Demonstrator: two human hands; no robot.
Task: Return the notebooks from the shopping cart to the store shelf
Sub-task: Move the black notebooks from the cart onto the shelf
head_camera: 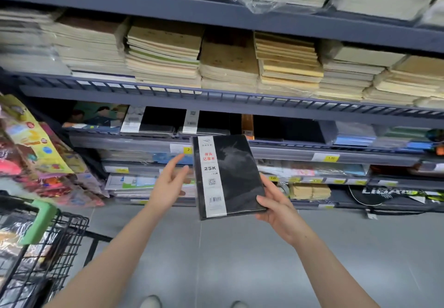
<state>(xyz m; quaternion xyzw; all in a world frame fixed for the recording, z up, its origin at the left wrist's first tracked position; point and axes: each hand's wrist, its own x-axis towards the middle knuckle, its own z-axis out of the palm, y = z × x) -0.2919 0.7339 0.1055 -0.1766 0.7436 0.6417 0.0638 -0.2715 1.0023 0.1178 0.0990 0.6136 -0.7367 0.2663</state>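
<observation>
A black notebook (236,175) in clear wrap, with a white label strip reading 25K, is held upright in front of the store shelf (288,150). My right hand (276,208) grips its lower right corner. My left hand (169,184) is open just left of the notebook, fingers spread, not touching it. Similar black notebooks (158,125) with white bands lie flat on the shelf tier behind. The black wire shopping cart (60,240) with a green handle stands at lower left, holding shiny wrapped items.
Upper shelves (216,96) carry tall stacks of tan and cream exercise books. Colourful packets (36,153) hang at left beside the cart. Lower tiers hold assorted stationery with yellow price tags. Grey tiled floor (228,259) lies below, with my shoe tips at the bottom edge.
</observation>
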